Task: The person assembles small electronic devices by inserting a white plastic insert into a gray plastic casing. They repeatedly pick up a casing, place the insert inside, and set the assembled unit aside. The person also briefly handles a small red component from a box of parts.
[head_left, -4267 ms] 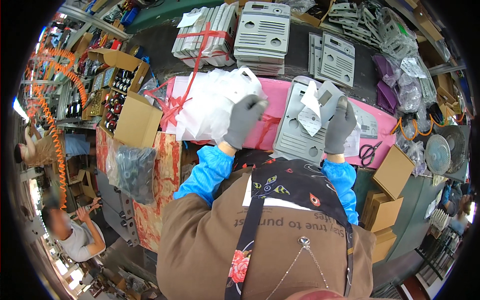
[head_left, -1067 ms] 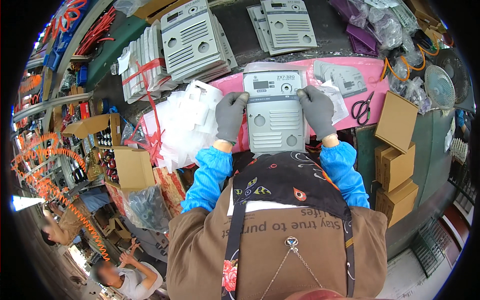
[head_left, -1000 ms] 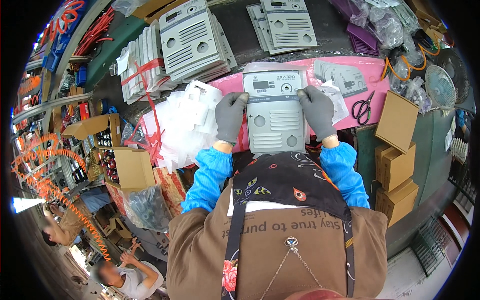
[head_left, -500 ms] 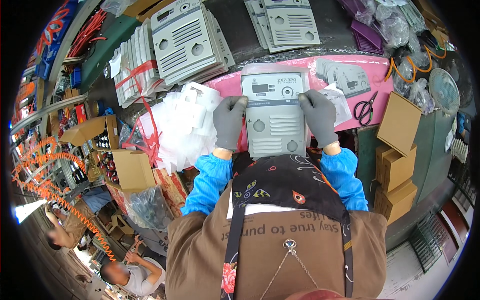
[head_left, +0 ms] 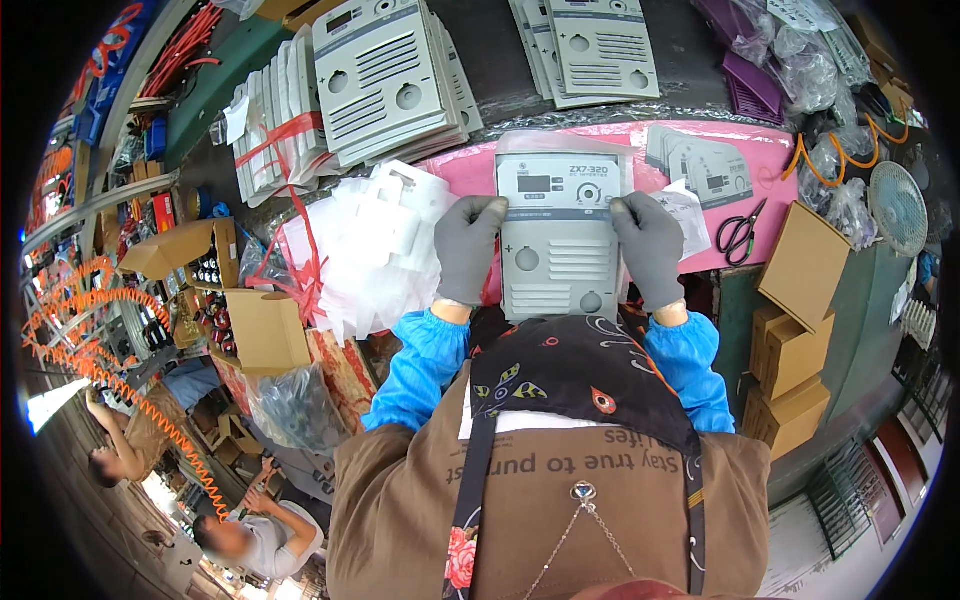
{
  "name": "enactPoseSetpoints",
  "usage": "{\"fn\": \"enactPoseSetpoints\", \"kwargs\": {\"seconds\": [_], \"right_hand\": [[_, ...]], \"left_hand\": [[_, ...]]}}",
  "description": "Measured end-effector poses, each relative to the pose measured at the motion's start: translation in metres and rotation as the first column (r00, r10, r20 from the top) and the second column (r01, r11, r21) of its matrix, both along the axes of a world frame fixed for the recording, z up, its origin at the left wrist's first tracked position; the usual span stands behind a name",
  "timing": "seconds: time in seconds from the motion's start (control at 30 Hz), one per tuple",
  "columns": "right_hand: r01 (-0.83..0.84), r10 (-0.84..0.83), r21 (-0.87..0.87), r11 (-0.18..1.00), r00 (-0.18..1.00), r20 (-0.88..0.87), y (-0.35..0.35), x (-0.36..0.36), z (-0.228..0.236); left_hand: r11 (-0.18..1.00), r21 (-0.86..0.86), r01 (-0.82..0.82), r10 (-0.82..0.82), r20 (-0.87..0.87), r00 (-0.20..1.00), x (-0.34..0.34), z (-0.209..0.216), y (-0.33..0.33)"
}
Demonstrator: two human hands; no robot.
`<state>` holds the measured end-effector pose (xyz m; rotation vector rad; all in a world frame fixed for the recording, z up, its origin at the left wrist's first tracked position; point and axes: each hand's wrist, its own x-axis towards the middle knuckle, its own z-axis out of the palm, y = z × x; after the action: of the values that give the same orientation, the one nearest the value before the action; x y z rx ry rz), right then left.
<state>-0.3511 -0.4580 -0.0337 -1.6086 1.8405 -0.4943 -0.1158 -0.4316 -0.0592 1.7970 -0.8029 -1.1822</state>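
Observation:
Both gloved hands grip a light grey front panel (head_left: 560, 262) with slotted vents, two round holes and a printed overlay on its upper part. My left hand (head_left: 467, 250), in a grey glove, closes on the panel's left edge with the thumb on its face. On the opposite edge, my right hand (head_left: 652, 250) grips the same way. A whitish sheet shows behind the panel's top edge. To the right of the panel, several printed overlay labels (head_left: 705, 172) lie fanned on the pink mat (head_left: 775, 150), near black-handled scissors (head_left: 738, 235).
Stacked grey panels (head_left: 375, 90) stand at the far left; another stack (head_left: 600, 60) is at the far middle. White backing sheets (head_left: 365, 250) are heaped by my left hand. Cardboard boxes (head_left: 785, 385) stand at right, near a small fan (head_left: 897, 208). Other people (head_left: 270, 535) sit at lower left.
The whole view has shifted slightly, so the bench items sit a little further right. Both hands keep the same hold on the panel.

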Motion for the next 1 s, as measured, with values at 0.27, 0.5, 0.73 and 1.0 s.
{"fn": "enactPoseSetpoints", "kwargs": {"seconds": [0.27, 0.5, 0.73, 1.0], "right_hand": [[-0.012, 0.012, -0.041, 0.999, 1.0, -0.008, 0.001, -0.001, -0.004], [-0.05, 0.045, -0.106, 0.993, 0.998, -0.054, 0.003, -0.001, -0.007], [-0.515, 0.426, -0.001, 0.857, 0.711, -0.559, -0.023, -0.002, 0.026], [-0.28, 0.295, 0.097, 0.955, 0.878, -0.376, 0.014, -0.013, 0.009]], "left_hand": [[1.0, 0.019, -0.007, 0.007, 0.008, 1.0, -0.001, 0.003, 0.0], [1.0, 0.018, 0.015, -0.016, 0.071, 0.997, -0.001, 0.0, 0.001], [0.732, 0.41, 0.544, -0.654, 0.645, 0.395, 0.024, 0.039, -0.039], [0.771, 0.342, 0.537, -0.637, 0.428, 0.641, 0.024, 0.032, -0.003]]}}
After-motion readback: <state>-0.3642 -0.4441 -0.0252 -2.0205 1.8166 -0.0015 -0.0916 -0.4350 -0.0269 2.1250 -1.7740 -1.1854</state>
